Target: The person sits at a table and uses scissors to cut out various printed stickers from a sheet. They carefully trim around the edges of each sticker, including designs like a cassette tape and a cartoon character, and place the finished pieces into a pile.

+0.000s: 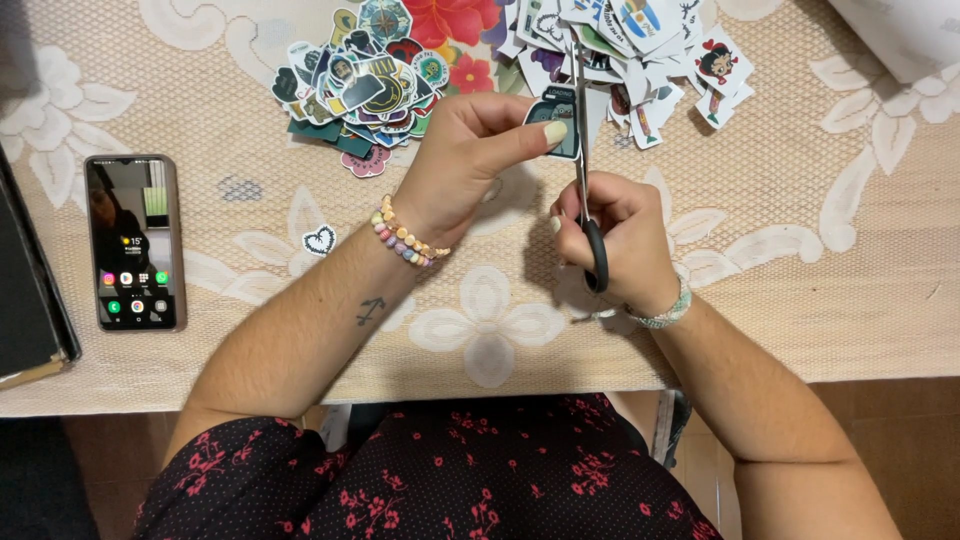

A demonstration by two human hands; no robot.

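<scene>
My left hand (462, 160) pinches a small teal sticker (556, 124) between thumb and fingers, holding it above the lace tablecloth (800, 300). My right hand (615, 240) grips black-handled scissors (585, 180), blades pointing away from me and running along the sticker's right edge. A bead bracelet sits on my left wrist, a pale beaded one on my right.
A pile of cut-out stickers (365, 85) lies at the far centre-left, and uncut white-bordered stickers (640, 50) at the far right. One small heart sticker (319, 240) lies alone. A phone (134, 242) with its screen lit rests at the left, beside a dark box (25, 300).
</scene>
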